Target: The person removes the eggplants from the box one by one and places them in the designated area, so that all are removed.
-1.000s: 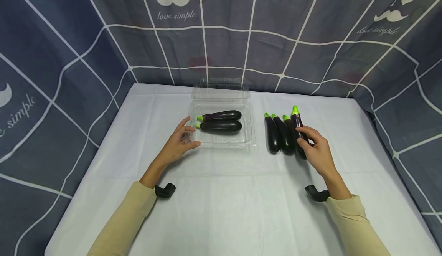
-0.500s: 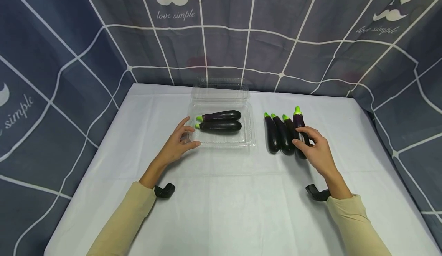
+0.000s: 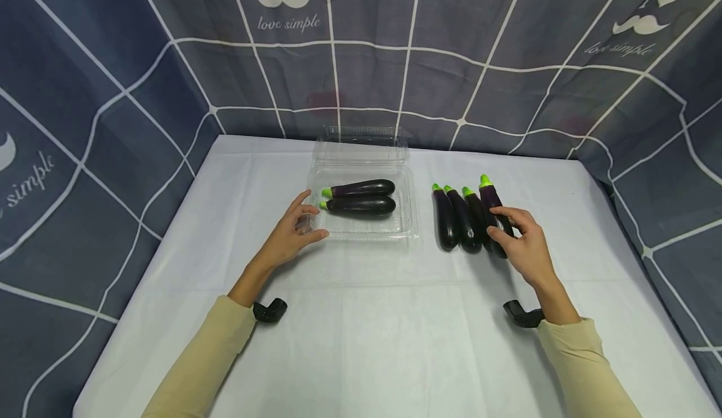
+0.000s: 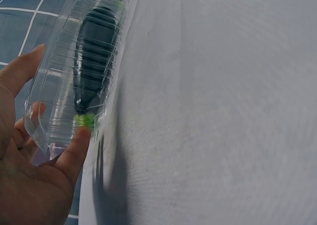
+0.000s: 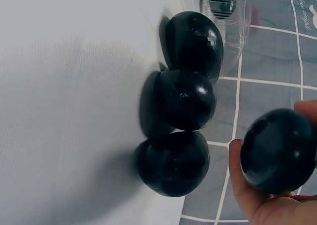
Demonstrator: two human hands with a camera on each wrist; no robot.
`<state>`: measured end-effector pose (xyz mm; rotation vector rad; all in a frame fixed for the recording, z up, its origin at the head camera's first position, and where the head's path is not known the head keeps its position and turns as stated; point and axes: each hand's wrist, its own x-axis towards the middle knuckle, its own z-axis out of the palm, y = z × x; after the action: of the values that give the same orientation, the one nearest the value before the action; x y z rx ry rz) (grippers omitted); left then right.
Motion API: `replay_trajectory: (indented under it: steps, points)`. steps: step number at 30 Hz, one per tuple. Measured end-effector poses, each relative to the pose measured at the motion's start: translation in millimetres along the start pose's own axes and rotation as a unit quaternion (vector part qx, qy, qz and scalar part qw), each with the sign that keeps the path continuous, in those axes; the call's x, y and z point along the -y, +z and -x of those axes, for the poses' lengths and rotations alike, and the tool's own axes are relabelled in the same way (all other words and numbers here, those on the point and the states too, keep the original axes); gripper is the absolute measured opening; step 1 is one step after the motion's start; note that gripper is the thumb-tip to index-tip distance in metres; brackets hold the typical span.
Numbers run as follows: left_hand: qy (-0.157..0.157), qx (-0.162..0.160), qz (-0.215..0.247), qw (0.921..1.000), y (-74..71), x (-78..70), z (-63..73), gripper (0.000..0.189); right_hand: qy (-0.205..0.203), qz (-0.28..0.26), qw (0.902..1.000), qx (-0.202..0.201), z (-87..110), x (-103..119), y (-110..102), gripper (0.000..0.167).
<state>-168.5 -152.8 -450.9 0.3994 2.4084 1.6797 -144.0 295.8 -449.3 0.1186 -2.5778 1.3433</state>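
Observation:
A clear plastic clamshell container (image 3: 410, 217) lies with its lid raised at the back, and two dark eggplants (image 3: 361, 205) rest side by side in its tray. At its left end my left hand (image 3: 290, 236) grips the container, thumb at the front corner and fingers along the side. My right hand (image 3: 524, 245) holds an eggplant (image 5: 277, 150) between thumb and fingers, its green stem pointing away. In the right wrist view it is raised off the table, apart from the row of three eggplants (image 3: 446, 220) to its left.
A white cloth (image 3: 372, 343) covers the table. Grey-blue curtains (image 3: 366, 79) with white lines hang close behind it and at both sides. A black curved wrist mount (image 3: 271, 311) juts inward from the left wrist, another (image 3: 521, 314) from the right.
My right hand has shifted slightly right with its eggplant, widening the offset from the row. My left hand and the container have stayed in place.

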Motion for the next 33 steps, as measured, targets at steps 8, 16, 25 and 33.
replay_trajectory:
  steps: [8,16,25,33]
  points:
    - [-0.003,-0.001,0.006,1.0,-0.2,1.1,-0.6,0.047,0.027,-0.006,0.9996,-0.007,-0.6,-0.8,-1.4,0.036]
    - [0.0,0.0,0.006,1.0,0.0,-0.1,0.3,0.046,0.045,0.011,0.9988,-0.016,1.0,-0.3,-5.6,0.039]
    - [-0.003,-0.001,0.003,1.0,0.1,0.7,-0.6,0.046,0.077,-0.001,0.997,0.004,-0.2,-4.6,-10.4,0.051]
    - [0.0,-0.001,0.006,1.0,-0.2,1.2,-0.6,0.046,0.081,0.008,0.9967,0.001,-3.0,-10.3,-15.9,0.047]
